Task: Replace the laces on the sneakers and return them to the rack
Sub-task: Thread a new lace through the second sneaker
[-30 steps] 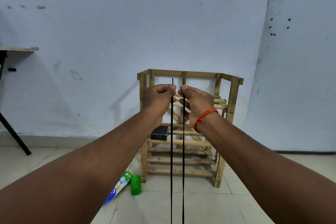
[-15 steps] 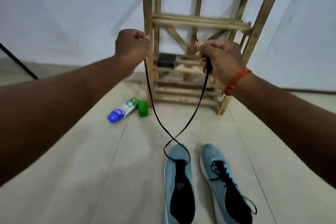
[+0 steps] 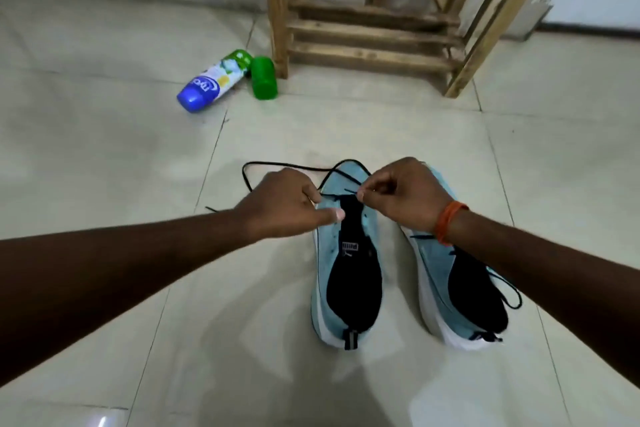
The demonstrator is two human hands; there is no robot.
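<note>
Two light-blue sneakers with black tongues stand side by side on the tiled floor. The left sneaker [image 3: 346, 263] has no lacing up its tongue; a black lace [image 3: 277, 166] runs through its toe end and loops out over the floor to the left. My left hand [image 3: 284, 206] rests on that sneaker's left edge, thumb pointing right, fingers closed on the lace. My right hand [image 3: 403, 194] pinches the lace's other end just above the tongue's top. The right sneaker [image 3: 460, 288] is laced in black and partly hidden under my right forearm.
The wooden shoe rack [image 3: 374, 14] stands just beyond the sneakers, its legs on the floor. A blue-and-green spray can [image 3: 214, 80] lies on its side left of the rack, with its green cap [image 3: 264, 78] beside it. A white wall runs behind.
Both hands came down from chest height in front of the rack to the left sneaker's toe. The lace, stretched taut before, now lies slack on the floor. The view tilted downward.
</note>
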